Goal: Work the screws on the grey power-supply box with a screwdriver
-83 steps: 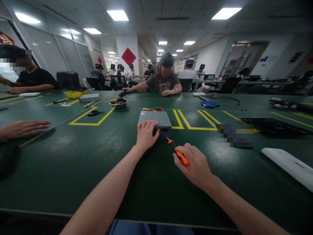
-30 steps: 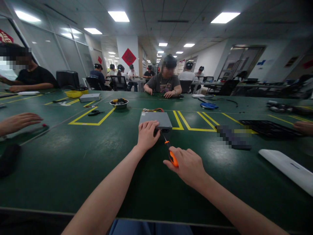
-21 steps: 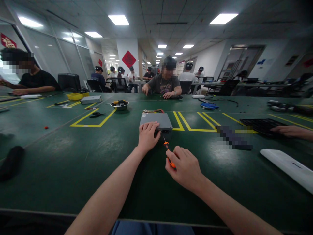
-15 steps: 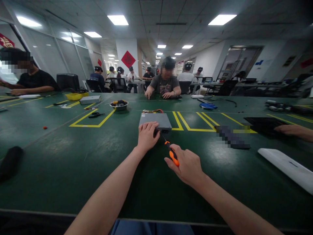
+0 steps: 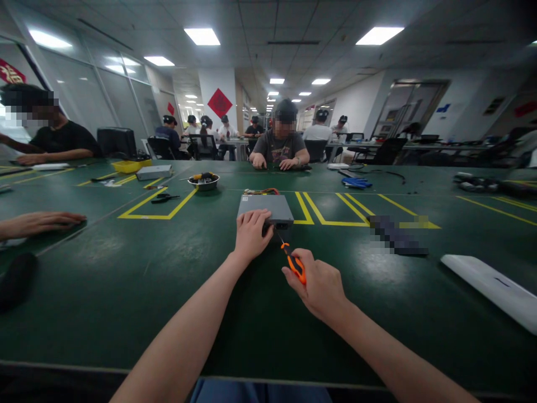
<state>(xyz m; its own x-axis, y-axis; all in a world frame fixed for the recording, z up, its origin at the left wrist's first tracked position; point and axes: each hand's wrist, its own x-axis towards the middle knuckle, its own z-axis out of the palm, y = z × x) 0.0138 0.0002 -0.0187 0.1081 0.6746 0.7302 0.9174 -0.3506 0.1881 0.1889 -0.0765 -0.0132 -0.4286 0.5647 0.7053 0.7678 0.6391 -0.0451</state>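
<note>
My left hand [image 5: 253,235] lies on the near edge of a flat grey metal box [image 5: 265,207], holding it with the fingers over the top. Coloured wires [image 5: 260,191] show along the box's far edge. My right hand [image 5: 316,283] grips an orange-and-black screwdriver [image 5: 295,264] in its fingers. The thin shaft points up and left, with its tip close to the dark front face of the box. Part of that front face is hidden behind my left hand.
A steel bowl of tools [image 5: 203,183], black-handled scissors [image 5: 165,197] and a yellow tray [image 5: 127,165] stand on the green bench [image 5: 126,302] to the left. A co-worker's hand [image 5: 42,224] rests at left. A white panel [image 5: 489,292] lies at right.
The black tray at the right and the co-worker's hand on it have gone from view. A co-worker's hand has appeared at the left edge. My hands have barely moved.
</note>
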